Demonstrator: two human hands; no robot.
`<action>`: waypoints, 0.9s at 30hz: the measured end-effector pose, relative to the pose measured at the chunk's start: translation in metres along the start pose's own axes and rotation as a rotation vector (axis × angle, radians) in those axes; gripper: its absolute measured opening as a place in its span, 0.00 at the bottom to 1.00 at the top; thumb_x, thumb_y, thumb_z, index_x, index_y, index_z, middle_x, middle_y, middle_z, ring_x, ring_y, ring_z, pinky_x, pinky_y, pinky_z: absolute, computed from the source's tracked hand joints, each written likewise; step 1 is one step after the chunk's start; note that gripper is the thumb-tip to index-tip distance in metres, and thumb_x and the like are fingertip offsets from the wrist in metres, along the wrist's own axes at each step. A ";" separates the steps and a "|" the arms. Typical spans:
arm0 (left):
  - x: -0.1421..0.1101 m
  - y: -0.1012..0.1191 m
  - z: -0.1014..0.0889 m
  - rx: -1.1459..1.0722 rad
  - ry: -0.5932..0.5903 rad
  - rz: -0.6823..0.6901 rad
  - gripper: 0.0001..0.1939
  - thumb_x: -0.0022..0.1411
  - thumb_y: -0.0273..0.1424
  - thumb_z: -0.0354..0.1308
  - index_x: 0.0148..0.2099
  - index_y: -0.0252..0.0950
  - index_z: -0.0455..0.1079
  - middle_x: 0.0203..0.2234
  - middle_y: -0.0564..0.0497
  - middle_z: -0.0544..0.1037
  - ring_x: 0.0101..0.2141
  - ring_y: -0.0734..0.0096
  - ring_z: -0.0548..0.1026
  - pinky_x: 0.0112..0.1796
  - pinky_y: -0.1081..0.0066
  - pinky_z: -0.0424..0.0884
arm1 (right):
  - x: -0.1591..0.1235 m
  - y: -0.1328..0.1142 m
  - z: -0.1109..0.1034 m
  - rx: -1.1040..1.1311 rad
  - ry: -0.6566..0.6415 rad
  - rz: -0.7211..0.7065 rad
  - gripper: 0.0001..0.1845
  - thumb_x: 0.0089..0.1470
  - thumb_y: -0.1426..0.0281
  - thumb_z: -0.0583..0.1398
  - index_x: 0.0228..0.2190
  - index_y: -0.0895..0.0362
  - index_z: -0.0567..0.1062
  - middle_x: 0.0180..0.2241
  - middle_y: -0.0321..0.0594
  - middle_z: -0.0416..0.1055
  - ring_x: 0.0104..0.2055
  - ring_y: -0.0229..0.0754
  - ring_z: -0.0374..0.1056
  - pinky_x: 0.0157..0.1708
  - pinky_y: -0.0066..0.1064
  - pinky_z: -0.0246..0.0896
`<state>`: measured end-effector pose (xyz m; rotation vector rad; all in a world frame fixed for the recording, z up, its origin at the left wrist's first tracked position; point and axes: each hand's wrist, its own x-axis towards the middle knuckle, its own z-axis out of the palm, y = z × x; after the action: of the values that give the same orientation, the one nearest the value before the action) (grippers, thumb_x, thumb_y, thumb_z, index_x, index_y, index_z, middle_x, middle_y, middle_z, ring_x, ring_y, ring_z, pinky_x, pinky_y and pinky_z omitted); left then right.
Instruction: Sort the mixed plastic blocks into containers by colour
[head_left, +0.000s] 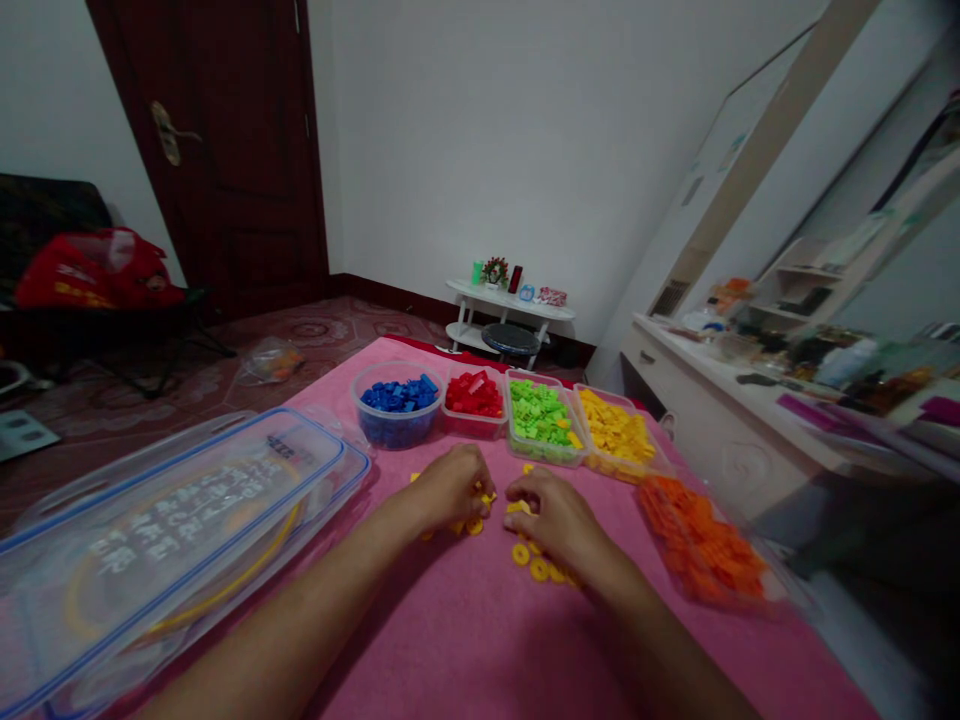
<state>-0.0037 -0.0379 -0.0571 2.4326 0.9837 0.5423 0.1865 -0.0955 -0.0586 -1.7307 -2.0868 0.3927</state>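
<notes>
On a pink cloth-covered table (465, 630), my left hand (454, 485) curls its fingers closed round a small yellow piece (486, 498). Its exact shape is partly covered by the fingertips. My right hand (559, 510), just across a narrow gap, pinches another yellow piece (519, 508) between thumb and fingers. Several yellow ring-shaped pieces (539, 569) lie beneath and in front of the right hand. More yellow pieces (474, 526) rest under the left hand, some of them hidden by it.
Beyond my hands stand a round tub (397, 436) of blue pieces and boxes of red (474, 393), green (538, 412) and yellow pieces (616, 428). A box of orange pieces (705, 545) sits at right. A large clear lidded container (187, 530) takes up the left side.
</notes>
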 end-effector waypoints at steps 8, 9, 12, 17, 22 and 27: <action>0.001 -0.003 -0.019 0.181 0.236 -0.282 0.08 0.55 0.31 0.58 0.38 0.39 0.77 0.34 0.47 0.79 0.34 0.65 0.75 0.33 0.72 0.65 | 0.004 -0.016 0.004 -0.066 0.092 0.056 0.07 0.51 0.69 0.59 0.34 0.54 0.76 0.32 0.36 0.75 0.34 0.39 0.69 0.31 0.27 0.54; 0.000 -0.004 -0.025 0.230 0.245 -0.306 0.09 0.55 0.30 0.57 0.39 0.39 0.76 0.36 0.47 0.79 0.36 0.64 0.75 0.34 0.72 0.66 | 0.008 -0.017 0.004 -0.072 0.103 0.050 0.08 0.52 0.70 0.58 0.36 0.54 0.76 0.34 0.37 0.76 0.36 0.39 0.70 0.33 0.27 0.55; -0.005 -0.004 -0.043 0.357 0.152 -0.395 0.13 0.54 0.25 0.55 0.40 0.40 0.77 0.38 0.45 0.79 0.40 0.59 0.76 0.36 0.69 0.67 | 0.018 -0.022 0.008 -0.122 0.083 0.033 0.12 0.52 0.68 0.59 0.41 0.53 0.75 0.39 0.38 0.76 0.42 0.41 0.70 0.38 0.29 0.55; -0.015 0.000 -0.064 0.478 -0.086 -0.539 0.12 0.50 0.23 0.58 0.36 0.38 0.79 0.36 0.39 0.79 0.39 0.49 0.77 0.35 0.62 0.69 | 0.023 -0.033 0.020 -0.231 -0.033 0.087 0.13 0.52 0.65 0.60 0.41 0.52 0.76 0.40 0.42 0.76 0.44 0.46 0.70 0.37 0.30 0.55; -0.020 0.003 -0.064 0.470 -0.189 -0.487 0.08 0.48 0.31 0.62 0.33 0.37 0.79 0.34 0.37 0.79 0.37 0.46 0.77 0.34 0.60 0.70 | 0.019 -0.032 0.026 -0.190 -0.004 0.104 0.17 0.51 0.64 0.61 0.44 0.54 0.74 0.40 0.44 0.76 0.45 0.46 0.70 0.38 0.30 0.56; -0.019 0.002 -0.061 0.457 -0.210 -0.466 0.10 0.46 0.32 0.62 0.33 0.36 0.79 0.33 0.40 0.80 0.35 0.53 0.77 0.33 0.67 0.69 | 0.017 -0.028 0.023 -0.047 0.077 0.122 0.20 0.45 0.66 0.65 0.43 0.55 0.73 0.35 0.43 0.76 0.39 0.46 0.70 0.35 0.30 0.56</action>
<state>-0.0467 -0.0373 -0.0095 2.4315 1.6532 -0.1119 0.1487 -0.0834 -0.0642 -1.8758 -1.9575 0.3087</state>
